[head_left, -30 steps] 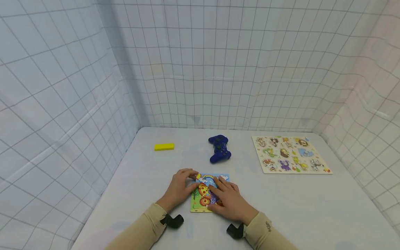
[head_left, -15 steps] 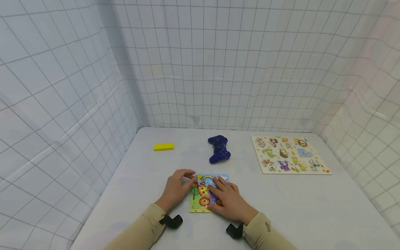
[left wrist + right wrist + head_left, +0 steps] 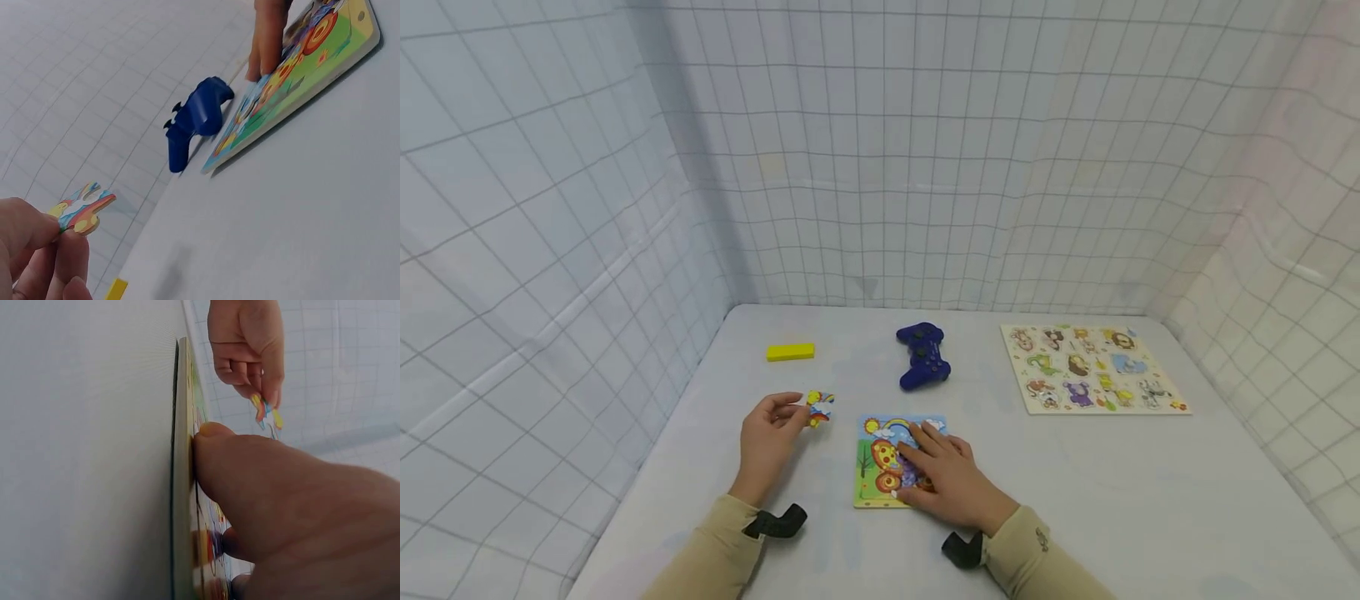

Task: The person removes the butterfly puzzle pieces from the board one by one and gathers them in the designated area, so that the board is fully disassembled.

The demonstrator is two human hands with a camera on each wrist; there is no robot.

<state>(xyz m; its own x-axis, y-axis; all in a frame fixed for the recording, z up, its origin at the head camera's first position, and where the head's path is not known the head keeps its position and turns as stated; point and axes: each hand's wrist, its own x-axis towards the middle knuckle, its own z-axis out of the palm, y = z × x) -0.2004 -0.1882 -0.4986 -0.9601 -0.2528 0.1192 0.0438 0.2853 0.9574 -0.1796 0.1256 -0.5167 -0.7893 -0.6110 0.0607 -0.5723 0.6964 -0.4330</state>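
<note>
Pinches piece (image 3: 822, 407) by one edge in left grip (image 3: 768, 438), left of board (image 3: 867, 493); rests right grip (image 3: 951, 483), loosely spread, on it. Could drop piece by loosening (slim hold), or skid board by pressing unevenly.

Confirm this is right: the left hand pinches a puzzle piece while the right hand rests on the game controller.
Not quite: the head view shows the right hand resting on the small puzzle, not the game controller. The left hand does pinch a puzzle piece.
</note>
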